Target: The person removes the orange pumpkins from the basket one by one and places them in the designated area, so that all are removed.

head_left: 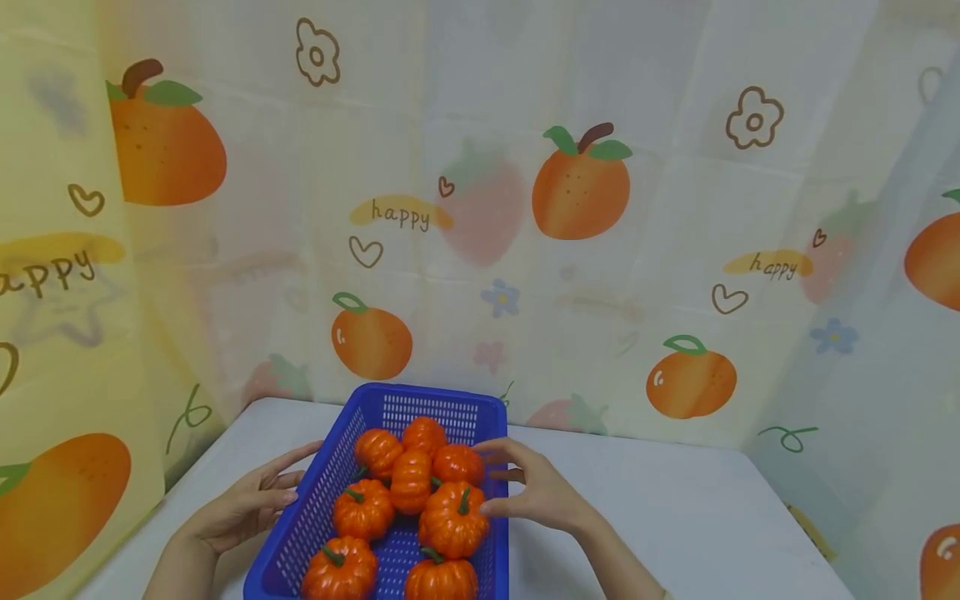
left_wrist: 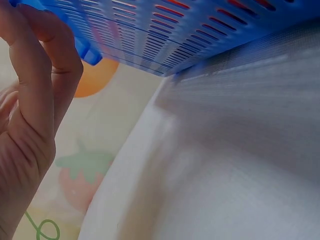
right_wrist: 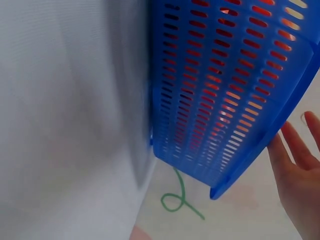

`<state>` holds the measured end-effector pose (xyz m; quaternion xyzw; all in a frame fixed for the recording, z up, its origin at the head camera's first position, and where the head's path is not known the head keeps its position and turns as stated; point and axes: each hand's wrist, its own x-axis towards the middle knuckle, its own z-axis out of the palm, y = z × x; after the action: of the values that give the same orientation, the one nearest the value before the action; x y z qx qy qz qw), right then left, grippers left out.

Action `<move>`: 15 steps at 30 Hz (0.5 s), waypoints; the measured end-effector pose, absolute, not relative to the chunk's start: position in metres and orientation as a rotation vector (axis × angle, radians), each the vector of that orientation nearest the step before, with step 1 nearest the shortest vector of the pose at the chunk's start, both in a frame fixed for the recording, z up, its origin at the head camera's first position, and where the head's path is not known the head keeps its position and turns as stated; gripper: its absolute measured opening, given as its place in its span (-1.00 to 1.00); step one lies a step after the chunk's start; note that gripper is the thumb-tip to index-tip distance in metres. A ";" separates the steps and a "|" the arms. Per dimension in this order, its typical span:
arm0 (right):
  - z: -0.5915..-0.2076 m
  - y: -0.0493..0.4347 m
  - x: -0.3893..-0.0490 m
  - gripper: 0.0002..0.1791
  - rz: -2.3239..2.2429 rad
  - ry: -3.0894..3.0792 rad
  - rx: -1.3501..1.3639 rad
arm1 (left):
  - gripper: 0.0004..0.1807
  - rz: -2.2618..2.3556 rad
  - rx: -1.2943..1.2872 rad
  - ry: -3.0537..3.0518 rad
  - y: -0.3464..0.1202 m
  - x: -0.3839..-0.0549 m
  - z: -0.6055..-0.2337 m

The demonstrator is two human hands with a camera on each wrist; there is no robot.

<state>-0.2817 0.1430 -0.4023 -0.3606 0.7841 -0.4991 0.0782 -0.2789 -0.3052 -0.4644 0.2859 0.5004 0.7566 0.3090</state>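
Observation:
A blue plastic basket with slotted walls holds several small orange pumpkins with green stems, among them a large ribbed pumpkin near the right wall. My left hand is at the basket's left side, its index finger reaching along to the rim and its thumb close to the wall. On the opposite side, my right hand has its fingertips and thumb at the right rim, overlapping the pumpkins' edges in the head view. The right wrist view shows the right fingers loosely extended beside the rim. Neither hand grips anything.
The basket stands on a white-covered table. Behind it hangs a pale curtain printed with oranges, strawberries and flowers, and a yellowish part of it closes off the left side.

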 end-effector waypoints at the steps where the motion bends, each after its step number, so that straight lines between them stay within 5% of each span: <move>1: -0.402 0.142 -0.282 -0.25 -1.481 2.336 -1.094 | -0.32 2.001 0.750 1.332 -0.305 -0.279 -0.464; 15: -0.403 0.126 -0.279 -0.17 -1.163 2.432 -1.204 | -0.30 2.015 0.782 1.287 -0.305 -0.280 -0.467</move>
<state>-0.2789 0.1258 -0.4030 -0.4061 0.8200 -0.3922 0.0944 -0.2803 -0.3052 -0.4667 0.2959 0.4868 0.7620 0.3080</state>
